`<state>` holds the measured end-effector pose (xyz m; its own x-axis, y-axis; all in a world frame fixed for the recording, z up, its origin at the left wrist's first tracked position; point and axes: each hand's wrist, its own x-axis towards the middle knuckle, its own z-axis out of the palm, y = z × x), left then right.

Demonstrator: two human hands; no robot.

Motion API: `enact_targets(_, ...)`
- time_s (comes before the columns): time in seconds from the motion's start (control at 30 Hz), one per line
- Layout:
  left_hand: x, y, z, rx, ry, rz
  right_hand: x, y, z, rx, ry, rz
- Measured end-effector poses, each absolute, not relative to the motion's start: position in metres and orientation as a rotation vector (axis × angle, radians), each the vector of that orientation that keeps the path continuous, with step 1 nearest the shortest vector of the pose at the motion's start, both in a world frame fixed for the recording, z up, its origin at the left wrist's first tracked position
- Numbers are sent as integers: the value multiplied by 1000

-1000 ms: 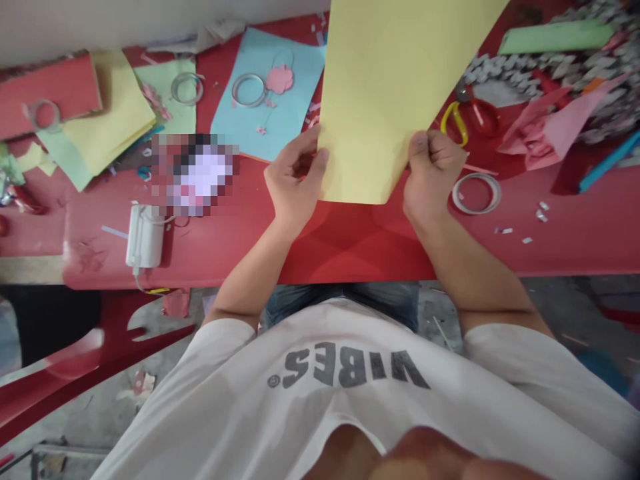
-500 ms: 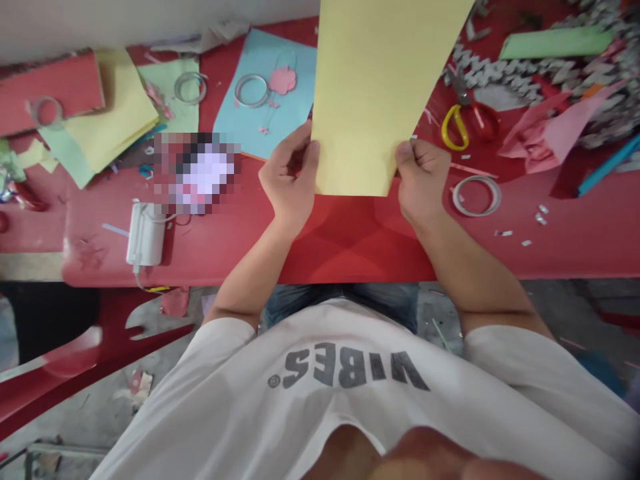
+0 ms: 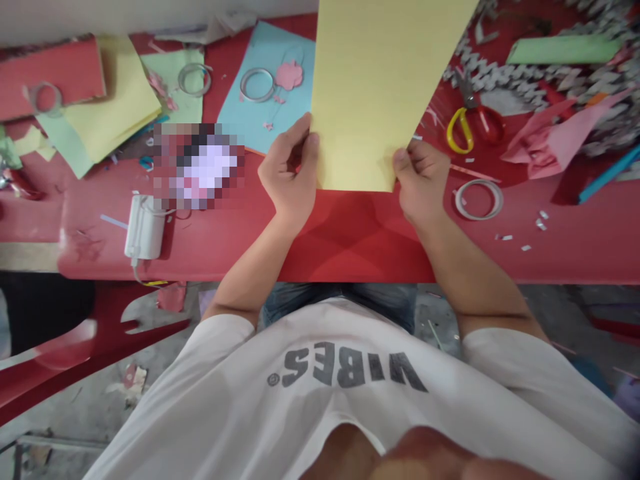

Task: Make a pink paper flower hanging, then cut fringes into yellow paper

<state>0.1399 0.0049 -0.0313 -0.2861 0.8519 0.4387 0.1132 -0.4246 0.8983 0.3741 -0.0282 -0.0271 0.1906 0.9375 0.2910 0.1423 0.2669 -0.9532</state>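
Observation:
A sheet of yellow paper (image 3: 373,93) is held up over the red table, its top running out of view. My left hand (image 3: 290,167) pinches its left edge near the lower corner, thumb on the near face. At the right edge, my right hand (image 3: 424,177) grips the paper between thumb and curled fingers. Behind the left hand lies a light blue sheet (image 3: 240,110) bearing a roll of tape (image 3: 257,85) and a pink paper flower (image 3: 289,75). Scissors with yellow and red handles (image 3: 461,130) rest beyond the right hand, and another tape roll (image 3: 479,199) lies beside it.
A white power bank (image 3: 145,227) with a cable sits near the table's front edge, beside a blurred-out phone-like object (image 3: 207,170). Yellow sheets (image 3: 115,100) and a red box (image 3: 50,77) are at far left. Pink crumpled paper (image 3: 555,143) and folded paper strips fill the far right.
Both hands keep hold of the yellow paper, which has barely moved. The view has tilted slightly, so the table items at left appear a little higher.

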Motion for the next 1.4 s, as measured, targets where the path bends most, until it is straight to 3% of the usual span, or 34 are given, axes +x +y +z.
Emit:
enact_targets(0.13, 138, 8, -35, 1407, 1198, 1783, 370, -31, -29, -1165, -1225, 933)
enact_targets(0.7, 137, 9, -30, 1384, 1287, 1788, 373, -34, -26, -1207, -1223, 952)
enact_targets(0.97, 136, 12, -32, 1444, 1291, 1796, 375, -32, -24, -1233, -1312, 854)
enact_targets(1.13, 135, 13, -31, 1405, 1234, 1687, 377, -32, -18, -1245, -1340, 631)
enact_targets(1.4, 130, 20, -55, 1657, 1160, 1599, 384, -23, -26, -1181, -1267, 627)
